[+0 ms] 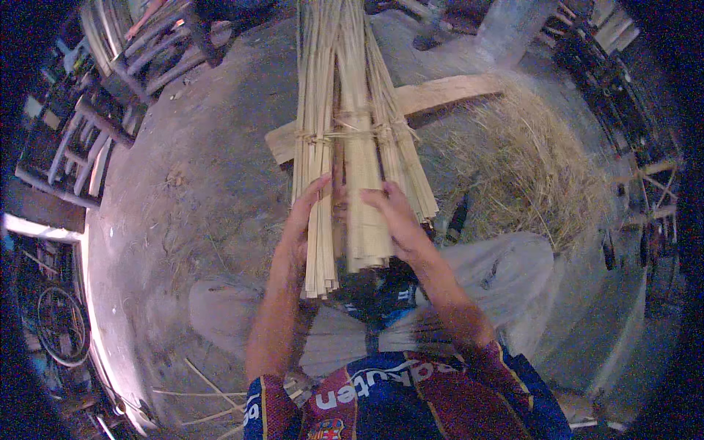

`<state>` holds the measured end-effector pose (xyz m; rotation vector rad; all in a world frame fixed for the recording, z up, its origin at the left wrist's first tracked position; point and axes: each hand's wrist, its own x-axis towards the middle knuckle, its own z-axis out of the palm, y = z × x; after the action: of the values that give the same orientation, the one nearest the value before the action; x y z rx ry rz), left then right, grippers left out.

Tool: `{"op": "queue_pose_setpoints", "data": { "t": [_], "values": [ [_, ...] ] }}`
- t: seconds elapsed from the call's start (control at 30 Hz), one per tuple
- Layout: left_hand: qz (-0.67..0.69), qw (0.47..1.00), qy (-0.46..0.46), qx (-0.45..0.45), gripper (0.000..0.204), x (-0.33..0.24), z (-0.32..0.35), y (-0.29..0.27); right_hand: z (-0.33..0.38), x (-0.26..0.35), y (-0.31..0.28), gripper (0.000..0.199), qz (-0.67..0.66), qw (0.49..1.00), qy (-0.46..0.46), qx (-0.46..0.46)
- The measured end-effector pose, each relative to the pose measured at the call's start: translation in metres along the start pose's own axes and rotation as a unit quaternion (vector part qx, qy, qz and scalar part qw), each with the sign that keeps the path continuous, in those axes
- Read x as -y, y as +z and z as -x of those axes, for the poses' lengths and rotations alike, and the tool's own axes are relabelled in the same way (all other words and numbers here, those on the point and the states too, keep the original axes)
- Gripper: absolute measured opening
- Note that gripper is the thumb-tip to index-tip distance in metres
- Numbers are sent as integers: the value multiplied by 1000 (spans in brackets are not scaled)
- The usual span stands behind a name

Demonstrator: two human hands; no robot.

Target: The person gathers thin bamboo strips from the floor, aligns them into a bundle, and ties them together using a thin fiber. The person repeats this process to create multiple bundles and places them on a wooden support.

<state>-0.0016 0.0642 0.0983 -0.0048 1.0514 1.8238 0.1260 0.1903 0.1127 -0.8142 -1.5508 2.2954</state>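
Note:
A long bundle of pale bamboo strips (pixel 345 95) runs from my lap away to the top of the view, tied across with a thin strip band (pixel 352 134). My left hand (pixel 302 220) lies flat along the left side of the bundle near its cut ends, fingers together and pointing up. My right hand (pixel 392 213) rests on the right side of the bundle, fingers stretched over the strips. Both hands press on the strips from the two sides. The bundle's near ends (pixel 323 282) hang over my knees.
A wooden plank (pixel 447 93) lies crosswise under the bundle on the dirt floor (pixel 198 169). A heap of dry shavings (pixel 521 165) sits to the right. Bamboo chair frames (pixel 95 125) stand at the left, more frames (pixel 645 183) at the right. Loose strips (pixel 205 403) lie near my left knee.

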Motion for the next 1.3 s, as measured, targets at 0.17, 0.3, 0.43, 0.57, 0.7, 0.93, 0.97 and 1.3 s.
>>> {"op": "queue_pose_setpoints", "data": {
  "t": [0.17,0.3,0.43,0.57,0.7,0.93,0.97,1.3],
  "values": [
    [48,997,51,40,51,-17,3,-11,2,34,20,55,365,913,-166,70],
    [66,989,126,30,61,-25,20,5,16,62,33,58,493,851,-162,80],
    [155,974,119,117,65,-44,25,3,24,74,5,57,423,873,-205,132],
    [199,961,102,162,70,-52,29,7,38,146,-56,54,446,857,-157,205],
    [229,954,91,173,76,-53,28,0,54,235,-85,52,585,765,-135,231],
    [263,942,85,191,89,-65,43,13,24,330,-51,50,668,653,-209,291],
    [276,937,57,208,90,-58,19,15,15,331,-59,50,678,650,-202,278],
    [362,887,59,279,94,-69,28,12,-4,230,-62,29,698,606,-377,57]
  ]
}}
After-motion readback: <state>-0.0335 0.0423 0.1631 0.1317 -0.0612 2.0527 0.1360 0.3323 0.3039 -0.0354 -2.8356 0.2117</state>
